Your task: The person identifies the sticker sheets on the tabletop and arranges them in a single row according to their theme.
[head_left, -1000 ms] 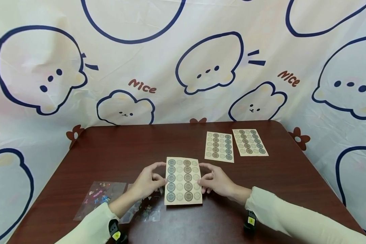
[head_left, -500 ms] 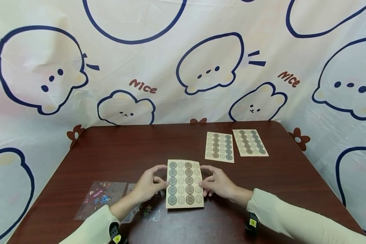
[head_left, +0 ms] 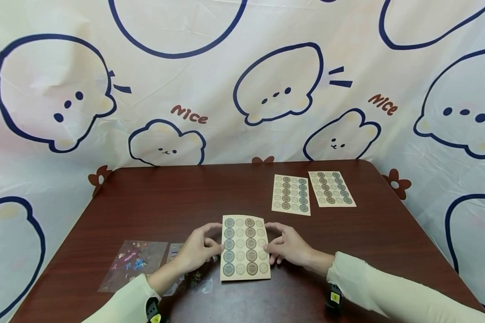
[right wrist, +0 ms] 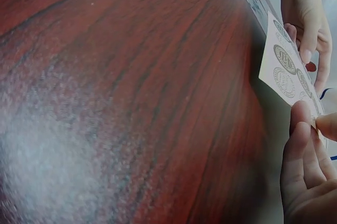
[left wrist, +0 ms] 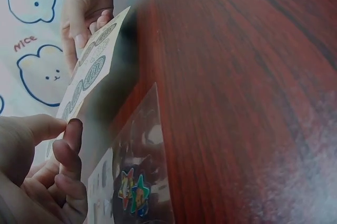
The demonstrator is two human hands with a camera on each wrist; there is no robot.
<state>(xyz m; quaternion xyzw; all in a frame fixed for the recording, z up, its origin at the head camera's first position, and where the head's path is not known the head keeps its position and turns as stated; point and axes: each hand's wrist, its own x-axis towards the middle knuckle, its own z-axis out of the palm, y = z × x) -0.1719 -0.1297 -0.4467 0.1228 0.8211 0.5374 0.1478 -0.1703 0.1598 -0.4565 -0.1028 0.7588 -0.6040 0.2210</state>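
A cream sticker sheet (head_left: 245,247) with columns of round grey and brown seals is held up above the table, its near end tilted down. My left hand (head_left: 199,246) pinches its left edge between thumb and fingers. On the opposite edge, my right hand (head_left: 291,244) pinches it the same way. The left wrist view shows the sheet (left wrist: 95,71) nearly edge-on, off the tabletop. From the right wrist, the thumb and fingers of the right hand (right wrist: 310,166) meet on the sheet's border. Whether it is one sheet or a stack I cannot tell.
Two similar sticker sheets (head_left: 291,194) (head_left: 332,189) lie side by side at the back right of the brown table (head_left: 178,193). A clear bag (head_left: 133,264) with small colourful pieces lies at the left. Another clear packet (left wrist: 142,182) with star shapes lies beneath the left hand.
Both hands have brought the sticker sheet slightly closer to me, still gripping its two sides. The bags and the two other sheets have stayed put.
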